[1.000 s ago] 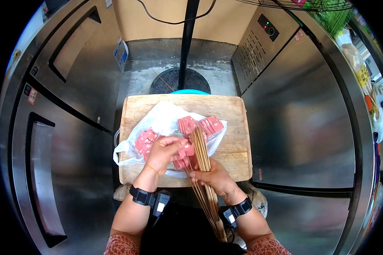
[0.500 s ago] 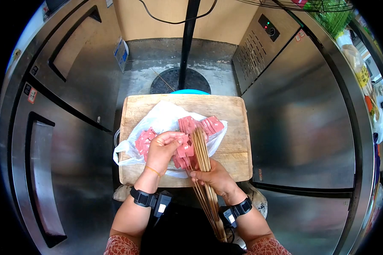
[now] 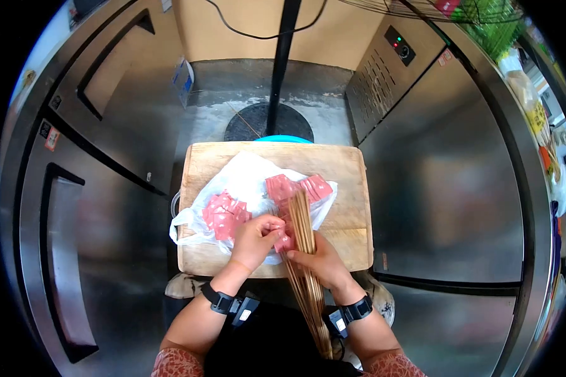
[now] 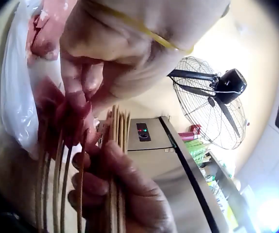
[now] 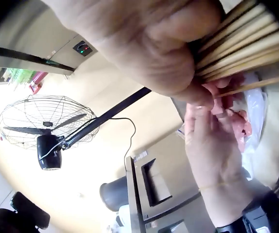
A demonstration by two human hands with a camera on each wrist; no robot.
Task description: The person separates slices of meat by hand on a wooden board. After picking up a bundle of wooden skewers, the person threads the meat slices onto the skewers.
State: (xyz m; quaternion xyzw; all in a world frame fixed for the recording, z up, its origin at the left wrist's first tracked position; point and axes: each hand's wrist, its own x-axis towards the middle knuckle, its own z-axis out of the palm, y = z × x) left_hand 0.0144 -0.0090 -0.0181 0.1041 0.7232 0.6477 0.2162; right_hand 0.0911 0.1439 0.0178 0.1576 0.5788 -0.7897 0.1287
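The left hand (image 3: 255, 240) pinches a pink meat slice (image 3: 283, 242) against the tip end of a thin skewer beside the bundle. In the right hand (image 3: 326, 261) is a thick bundle of wooden skewers (image 3: 303, 226), gripped between thumb and fingers, with several thinner-spread skewers (image 4: 63, 189) fanned to its left in the left wrist view. More meat slices (image 3: 223, 215) lie on a white plastic bag (image 3: 242, 173), in a pile left of the hands and in stacks (image 3: 316, 187) behind the bundle. Both hands nearly touch at the meat.
Under the bag is a wooden board (image 3: 349, 220). Steel cabinets (image 3: 446, 176) stand on both sides. Behind the board rise a black pole (image 3: 283, 69) on a round base and the rim of a blue container (image 3: 284, 139). A wire-caged fan (image 4: 210, 102) shows in the left wrist view.
The left hand has moved down and right with its slice, closer to the right hand. The left meat pile shows more fully. The head view has shifted slightly.
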